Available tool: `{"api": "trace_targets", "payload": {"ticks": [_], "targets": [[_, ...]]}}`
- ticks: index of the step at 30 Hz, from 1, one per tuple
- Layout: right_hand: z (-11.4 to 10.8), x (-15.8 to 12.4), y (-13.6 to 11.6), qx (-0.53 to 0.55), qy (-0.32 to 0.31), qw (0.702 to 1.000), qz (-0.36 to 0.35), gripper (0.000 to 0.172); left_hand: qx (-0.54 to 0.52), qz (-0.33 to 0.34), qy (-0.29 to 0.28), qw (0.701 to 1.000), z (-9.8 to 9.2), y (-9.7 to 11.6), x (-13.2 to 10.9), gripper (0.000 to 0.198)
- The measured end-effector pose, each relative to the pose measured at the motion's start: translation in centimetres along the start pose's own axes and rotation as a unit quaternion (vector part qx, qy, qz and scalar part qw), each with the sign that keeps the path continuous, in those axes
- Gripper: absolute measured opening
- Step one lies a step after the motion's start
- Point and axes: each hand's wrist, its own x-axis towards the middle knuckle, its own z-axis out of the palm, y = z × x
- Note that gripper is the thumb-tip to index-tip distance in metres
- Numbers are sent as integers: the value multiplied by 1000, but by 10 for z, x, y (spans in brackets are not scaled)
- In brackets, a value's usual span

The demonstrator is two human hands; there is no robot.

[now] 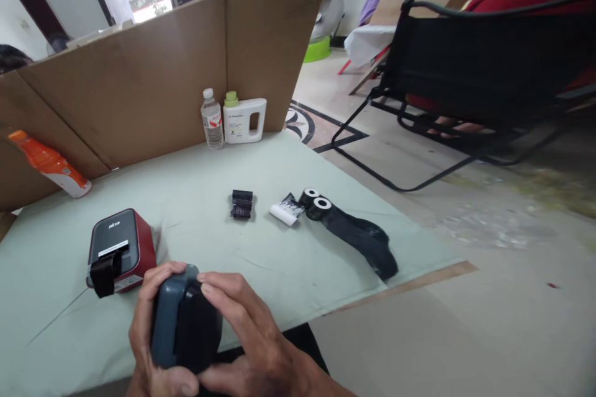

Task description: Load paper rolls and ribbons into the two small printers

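your dark case [186, 316] sits low at the table's near edge, its long axis running away from you, far end leaning slightly right. your left hand [141, 329] curls around its left side; your right hand [261, 329] grips its right, fingers and thumb parted by the case's width. the red box [145, 248] stands just beyond your left hand. the green table [200, 223] stretches ahead to the cardboard [162, 74], with room before the small dark roll [241, 205].

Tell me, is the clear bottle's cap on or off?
On: the white cap sits atop the clear bottle, covering its mouth.
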Motion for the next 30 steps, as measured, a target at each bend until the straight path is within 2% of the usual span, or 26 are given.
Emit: {"api": "trace_targets", "payload": {"ticks": [6,9,19,30], "targets": [[0,-3,2,25,8,999,29,84,35,25,-17,999,-3,-9,2,115],[-2,-2,3,22,11,999,28,83,46,36,-24,998,-4,-11,4,122],[-3,1,5,7,32,999,23,81,75,45,-40,995,-7,-8,10,121],[-6,2,6,-21,20,1000,-2,72,109,61,-55,991,-11,-8,13,120]]}}
